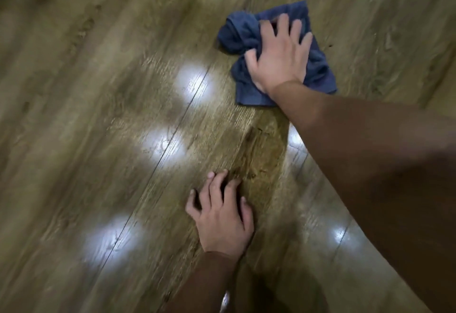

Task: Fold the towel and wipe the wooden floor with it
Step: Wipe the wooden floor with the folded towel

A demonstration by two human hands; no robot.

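Observation:
A dark blue towel [240,32] lies bunched and partly folded on the wooden floor [98,90], upper right of centre. My right hand [278,56] lies flat on top of it, fingers spread and pressing it against the boards. My left hand [220,211] is planted on the bare floor nearer to me, fingers spread with the tips bent down onto the wood. Both arms are in brown sleeves. The part of the towel under my right palm is hidden.
Glossy brown planks run diagonally across the whole view, with several bright reflections of ceiling lights [193,83] along a plank seam. A darker streak of floor [259,155] lies between my two hands. The picture is motion-blurred.

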